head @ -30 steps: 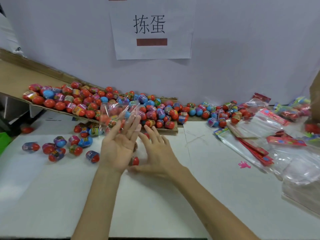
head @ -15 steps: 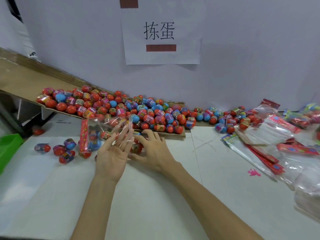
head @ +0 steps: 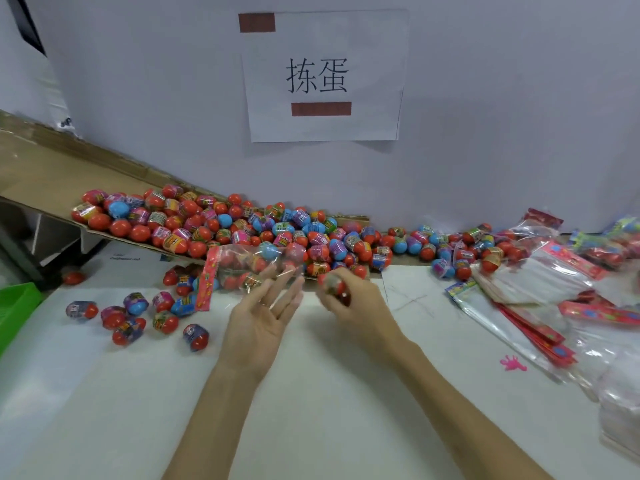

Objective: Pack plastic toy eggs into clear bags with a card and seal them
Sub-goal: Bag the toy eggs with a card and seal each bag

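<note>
My left hand (head: 258, 320) holds a clear bag (head: 249, 268) by its open right end, fingers spread; the bag lies sideways above the white table, with a red printed header strip (head: 206, 282) at its left end. My right hand (head: 349, 299) is closed around a red toy egg (head: 334, 284) just right of the bag's mouth. A large heap of red, blue and pink wrapped eggs (head: 242, 226) fills the sloping cardboard chute (head: 41, 174) behind. Whether the bag holds eggs or a card I cannot tell.
Several loose eggs (head: 135, 313) lie on the table at the left. A pile of empty clear bags with red headers (head: 540, 289) lies at the right. A green bin (head: 14, 306) sits at the left edge. A paper sign (head: 322, 77) hangs on the wall.
The bag has swung sideways, its red header now at the left. My right hand has picked an egg off the table and lifted it toward the bag's mouth.
</note>
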The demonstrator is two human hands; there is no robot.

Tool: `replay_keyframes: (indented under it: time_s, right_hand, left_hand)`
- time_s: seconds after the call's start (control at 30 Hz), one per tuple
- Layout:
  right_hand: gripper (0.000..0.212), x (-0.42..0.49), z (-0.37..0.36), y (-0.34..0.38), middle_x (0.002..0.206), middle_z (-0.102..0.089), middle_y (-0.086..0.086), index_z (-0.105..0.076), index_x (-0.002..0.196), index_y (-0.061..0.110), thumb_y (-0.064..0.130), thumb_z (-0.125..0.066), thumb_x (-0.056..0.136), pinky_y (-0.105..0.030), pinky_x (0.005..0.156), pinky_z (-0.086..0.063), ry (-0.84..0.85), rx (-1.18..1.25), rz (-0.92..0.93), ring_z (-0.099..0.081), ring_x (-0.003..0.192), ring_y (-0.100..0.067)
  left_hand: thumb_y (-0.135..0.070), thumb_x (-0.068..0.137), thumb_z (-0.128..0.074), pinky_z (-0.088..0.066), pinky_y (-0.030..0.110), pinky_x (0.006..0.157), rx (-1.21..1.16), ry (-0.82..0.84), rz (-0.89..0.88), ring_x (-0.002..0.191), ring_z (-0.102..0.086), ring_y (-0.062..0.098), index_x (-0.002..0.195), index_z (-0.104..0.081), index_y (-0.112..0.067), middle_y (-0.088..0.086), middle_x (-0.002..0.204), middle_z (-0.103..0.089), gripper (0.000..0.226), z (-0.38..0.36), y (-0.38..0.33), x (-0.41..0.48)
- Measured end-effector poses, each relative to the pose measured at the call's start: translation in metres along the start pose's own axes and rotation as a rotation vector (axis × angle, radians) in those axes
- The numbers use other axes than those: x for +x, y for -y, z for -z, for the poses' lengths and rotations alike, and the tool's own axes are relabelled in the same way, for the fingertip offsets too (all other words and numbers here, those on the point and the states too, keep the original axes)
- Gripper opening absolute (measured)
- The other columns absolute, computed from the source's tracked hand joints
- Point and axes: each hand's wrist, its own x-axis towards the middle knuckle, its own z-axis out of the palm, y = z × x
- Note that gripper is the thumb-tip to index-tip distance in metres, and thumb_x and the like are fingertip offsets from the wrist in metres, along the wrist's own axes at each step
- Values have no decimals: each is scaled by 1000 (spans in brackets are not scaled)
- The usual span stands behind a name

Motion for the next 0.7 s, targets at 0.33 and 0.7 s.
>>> replay_keyframes:
  time_s: [0.33,0.7]
  right_hand:
    - [17,-17,63,-19,76,-64,-1,-65,92,34,48,-72,85,-21,51,-48,-375,618,-199,-58,57,-10]
    - [27,-18,50,-23,91,-73,12,-74,103,26,30,-88,79,-28,72,-59,-496,314,-194,-70,82,-12]
  left_hand:
    - [-19,90,-62,-56,43,101,143,124,164,123,-68,31,140,-56,-14,13,134,-69,50,-60,60,27]
    - [-16,93,-63,-56,39,102,179,156,178,124,-66,30,135,-66,-6,16,137,-66,43,-53,88,29]
